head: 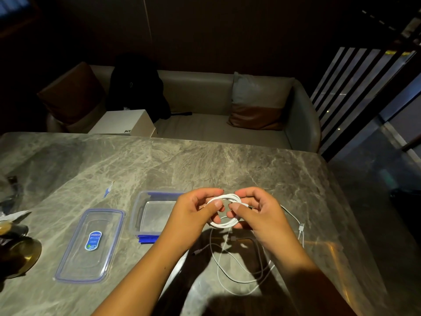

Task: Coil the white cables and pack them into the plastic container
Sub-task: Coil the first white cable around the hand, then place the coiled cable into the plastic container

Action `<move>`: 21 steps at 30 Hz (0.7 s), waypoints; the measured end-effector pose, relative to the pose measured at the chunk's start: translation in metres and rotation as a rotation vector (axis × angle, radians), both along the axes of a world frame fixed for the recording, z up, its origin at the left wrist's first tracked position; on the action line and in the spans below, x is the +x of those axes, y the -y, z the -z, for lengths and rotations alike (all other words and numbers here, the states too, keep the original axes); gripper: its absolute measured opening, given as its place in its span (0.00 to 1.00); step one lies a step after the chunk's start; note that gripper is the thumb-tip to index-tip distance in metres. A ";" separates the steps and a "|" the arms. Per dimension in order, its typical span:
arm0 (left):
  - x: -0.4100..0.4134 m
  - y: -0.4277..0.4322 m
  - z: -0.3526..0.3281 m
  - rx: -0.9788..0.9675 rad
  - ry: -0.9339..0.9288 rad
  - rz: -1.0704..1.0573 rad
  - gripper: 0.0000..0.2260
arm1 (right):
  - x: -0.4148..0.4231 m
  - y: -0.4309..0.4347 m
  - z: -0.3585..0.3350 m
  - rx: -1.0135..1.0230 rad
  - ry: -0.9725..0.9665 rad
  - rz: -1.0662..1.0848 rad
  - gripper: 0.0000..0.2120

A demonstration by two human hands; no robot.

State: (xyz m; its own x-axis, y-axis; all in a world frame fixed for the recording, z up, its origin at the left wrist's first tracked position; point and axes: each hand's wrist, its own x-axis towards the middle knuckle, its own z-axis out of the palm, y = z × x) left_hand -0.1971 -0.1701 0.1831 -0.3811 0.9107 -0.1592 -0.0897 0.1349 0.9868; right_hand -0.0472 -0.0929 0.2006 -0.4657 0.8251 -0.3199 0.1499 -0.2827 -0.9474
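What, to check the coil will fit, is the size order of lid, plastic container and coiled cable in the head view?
1. The lid looks larger than the plastic container, but it lies nearer and the left hand hides part of the container, so unranked.
2. The coiled cable is clearly smallest.

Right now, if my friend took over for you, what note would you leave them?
The left hand pinches one side of the small white coil, held above the table.
The right hand pinches the other side.
The container stands open left of the hands, nothing seen inside; its lid lies flat further left.
Done: one coil formed.
To do: coil the loose cable lying under the hands, then pack everything in.
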 end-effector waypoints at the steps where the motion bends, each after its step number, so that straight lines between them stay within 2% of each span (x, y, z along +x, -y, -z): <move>1: -0.001 0.001 0.001 -0.011 0.015 0.004 0.11 | 0.000 -0.001 0.000 -0.003 -0.005 0.003 0.07; 13: -0.013 0.006 0.007 -0.037 0.129 -0.091 0.10 | -0.014 -0.007 0.016 -0.026 -0.033 -0.030 0.06; 18: -0.029 0.017 0.023 -0.050 0.152 -0.156 0.11 | -0.032 -0.008 0.033 0.019 0.113 -0.116 0.01; 21: -0.040 0.023 0.036 -0.080 0.177 -0.212 0.11 | -0.050 -0.010 0.049 0.031 0.169 -0.164 0.01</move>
